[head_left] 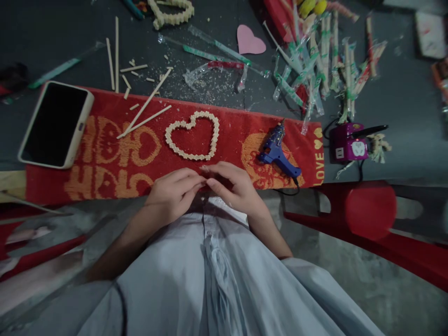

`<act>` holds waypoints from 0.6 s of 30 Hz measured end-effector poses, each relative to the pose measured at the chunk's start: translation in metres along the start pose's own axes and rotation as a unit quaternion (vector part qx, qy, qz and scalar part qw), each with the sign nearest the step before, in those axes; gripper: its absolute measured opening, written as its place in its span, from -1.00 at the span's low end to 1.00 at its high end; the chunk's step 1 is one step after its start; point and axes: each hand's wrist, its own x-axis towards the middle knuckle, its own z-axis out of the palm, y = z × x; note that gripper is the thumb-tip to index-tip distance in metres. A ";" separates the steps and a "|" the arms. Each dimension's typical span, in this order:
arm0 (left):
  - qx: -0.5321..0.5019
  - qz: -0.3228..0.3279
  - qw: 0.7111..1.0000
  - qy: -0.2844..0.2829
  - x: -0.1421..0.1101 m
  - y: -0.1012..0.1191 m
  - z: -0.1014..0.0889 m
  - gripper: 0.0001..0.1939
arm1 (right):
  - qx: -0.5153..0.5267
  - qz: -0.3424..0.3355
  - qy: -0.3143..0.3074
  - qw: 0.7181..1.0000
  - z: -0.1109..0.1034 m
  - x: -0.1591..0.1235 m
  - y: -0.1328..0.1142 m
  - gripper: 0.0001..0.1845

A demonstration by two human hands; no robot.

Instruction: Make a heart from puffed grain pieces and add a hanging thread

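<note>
My left hand (175, 191) and my right hand (233, 184) meet at the front edge of the red towel (231, 135). The fingertips of both are pinched together; whatever lies between them is too small or hidden to make out. Just beyond the fingers, a heart outline (215, 140) built of short pale stick pieces lies flat on the towel. To its right rests a blue glue gun (278, 156), nozzle pointing away from me. Two long thin wooden sticks (149, 121) lie across the towel on the left.
A phone (56, 123) lies at the towel's left end. Behind are stick scraps (135, 68), a pink paper heart (250, 40), wrapped sticks (325, 51) and another stick heart (173, 17). A purple box (348, 142) stands right; a red stool (371, 210) is below it.
</note>
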 end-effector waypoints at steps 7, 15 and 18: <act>-0.030 0.031 0.998 0.035 -0.003 -0.001 -0.009 -0.74 | 0.024 -0.028 -0.126 0.991 0.001 0.009 -0.001 -0.53; 0.159 -0.007 0.987 -0.016 0.010 -0.035 -0.011 -0.66 | -0.007 -0.013 -0.070 0.997 -0.009 0.004 -0.003 -0.67; 0.231 0.005 0.971 -0.064 0.022 -0.039 -0.012 -0.70 | -0.039 0.001 -0.012 0.999 -0.011 0.002 0.000 -0.70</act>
